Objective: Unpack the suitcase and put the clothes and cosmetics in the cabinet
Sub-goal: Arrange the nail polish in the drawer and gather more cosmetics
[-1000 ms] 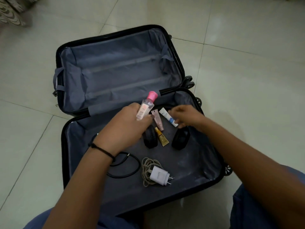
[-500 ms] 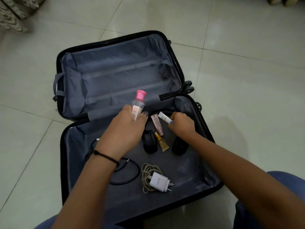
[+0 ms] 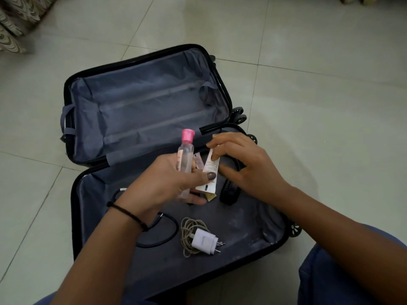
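The suitcase (image 3: 141, 106) is lying open on the tiled floor (image 3: 319, 95), its far half showing only lining and no clothes anywhere, so the clothes part is looking done. Cosmetics are being gathered now. The left hand (image 3: 163, 186) is clamping a clear bottle (image 3: 185, 159) with a pink cap, its thumb pinning a white tube (image 3: 209, 175) too. The right hand (image 3: 244, 166) is pinching that tube's upper end, remaining fingers spread. Just beyond the fingers a pinkish tube (image 3: 199, 160) is peeking out. Below them, a yellow tube (image 3: 210, 197), headphones (image 3: 230, 192), a black cable (image 3: 167, 234) and a white charger (image 3: 203, 239) are lying in the near half.
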